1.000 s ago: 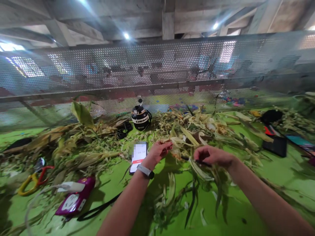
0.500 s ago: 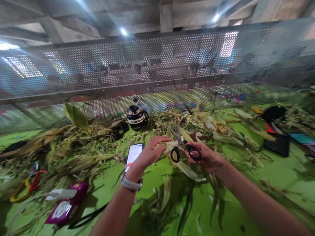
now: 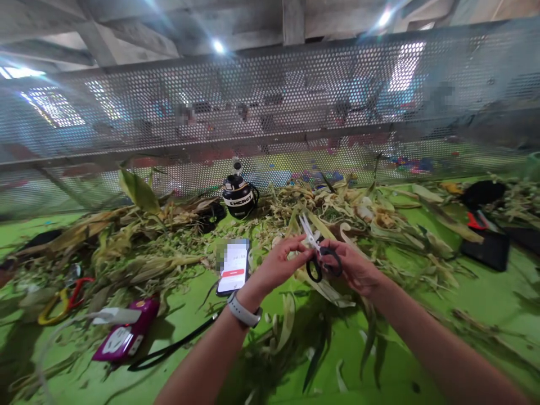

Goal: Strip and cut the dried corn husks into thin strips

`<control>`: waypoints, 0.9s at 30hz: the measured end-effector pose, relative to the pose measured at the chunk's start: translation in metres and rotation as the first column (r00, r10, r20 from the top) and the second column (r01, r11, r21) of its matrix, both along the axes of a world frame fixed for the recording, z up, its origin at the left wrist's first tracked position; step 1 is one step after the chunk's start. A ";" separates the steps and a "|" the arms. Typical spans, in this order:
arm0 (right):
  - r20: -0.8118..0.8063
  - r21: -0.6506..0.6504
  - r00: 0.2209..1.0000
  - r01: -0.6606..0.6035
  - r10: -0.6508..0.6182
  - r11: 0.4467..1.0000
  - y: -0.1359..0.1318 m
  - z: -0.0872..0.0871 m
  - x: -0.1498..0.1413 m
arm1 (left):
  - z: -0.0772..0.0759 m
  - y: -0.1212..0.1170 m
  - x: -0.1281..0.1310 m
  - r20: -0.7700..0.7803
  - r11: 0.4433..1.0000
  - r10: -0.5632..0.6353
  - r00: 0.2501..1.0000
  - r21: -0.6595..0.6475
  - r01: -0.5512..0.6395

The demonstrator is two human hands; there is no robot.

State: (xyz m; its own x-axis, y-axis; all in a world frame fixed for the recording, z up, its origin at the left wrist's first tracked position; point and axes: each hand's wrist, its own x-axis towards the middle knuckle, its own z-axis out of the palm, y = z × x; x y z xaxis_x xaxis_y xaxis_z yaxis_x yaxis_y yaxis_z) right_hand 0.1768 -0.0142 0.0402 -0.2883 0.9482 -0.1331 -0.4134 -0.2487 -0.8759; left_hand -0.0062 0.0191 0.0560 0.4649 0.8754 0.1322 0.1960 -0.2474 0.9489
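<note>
My right hand (image 3: 354, 269) is closed on the black-handled scissors (image 3: 323, 263), its fingers at the right handle loop. The metal blades point up and away, with only a narrow gap between them. My left hand (image 3: 280, 263) meets the scissors from the left, thumb and fingertips pinched at the pivot; a grey-white watch band (image 3: 243, 310) circles that wrist. Beneath both hands lie pale corn husks (image 3: 327, 288) and strips of leaf. A phone (image 3: 234, 267) with a lit screen rests left of my left hand.
Dried husks and plant scraps (image 3: 164, 270) spread over the green table (image 3: 422, 360). A black "ENERGY" jar (image 3: 238, 197) stands near the perforated metal screen (image 3: 287, 124). A purple power bank (image 3: 129, 332) with a cable and yellow-red scissors (image 3: 65, 304) lie left; a dark flat device (image 3: 485, 250) lies right.
The scissor blades have swung nearly together. My left hand has moved right, bringing its fingertips to the pivot. The whole view has shifted slightly.
</note>
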 end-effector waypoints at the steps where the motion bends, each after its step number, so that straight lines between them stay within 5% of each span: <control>1: 0.008 0.002 1.000 0.027 -0.027 1.000 0.001 0.000 0.000 | -0.001 0.000 0.000 -0.007 1.000 -0.013 1.000 0.006 0.013; 5: 0.029 -0.030 0.997 0.078 -0.077 0.997 0.002 0.002 0.001 | 0.000 0.002 -0.001 0.020 0.995 -0.021 1.000 0.096 0.019; 10: 0.095 -0.047 0.989 -0.106 0.111 0.993 -0.001 -0.003 0.004 | 0.003 0.003 -0.002 -0.029 0.978 -0.102 0.994 0.182 0.106; 14: 0.075 -0.016 0.963 -0.258 0.259 0.966 0.001 -0.010 0.002 | 0.001 0.006 -0.006 0.020 0.984 -0.165 0.986 0.070 0.164; 21: -0.051 -0.021 0.993 -0.108 0.107 0.994 0.004 -0.012 -0.002 | 0.007 0.023 -0.031 -0.006 0.963 0.012 1.000 -0.270 -0.013; 27: -0.034 -0.035 0.998 -0.058 0.057 0.998 0.005 -0.017 -0.007 | 0.004 0.028 -0.043 -0.280 0.975 -0.002 0.960 -0.212 -0.060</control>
State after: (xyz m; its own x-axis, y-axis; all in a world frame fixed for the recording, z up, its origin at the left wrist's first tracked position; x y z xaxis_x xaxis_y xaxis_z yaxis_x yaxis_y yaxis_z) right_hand 0.1693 -0.0094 0.0235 -0.3474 0.9245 -0.1568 -0.4258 -0.3045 -0.8520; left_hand -0.0495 0.0469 0.0595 0.4300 0.8821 -0.1920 0.4625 -0.0326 0.8860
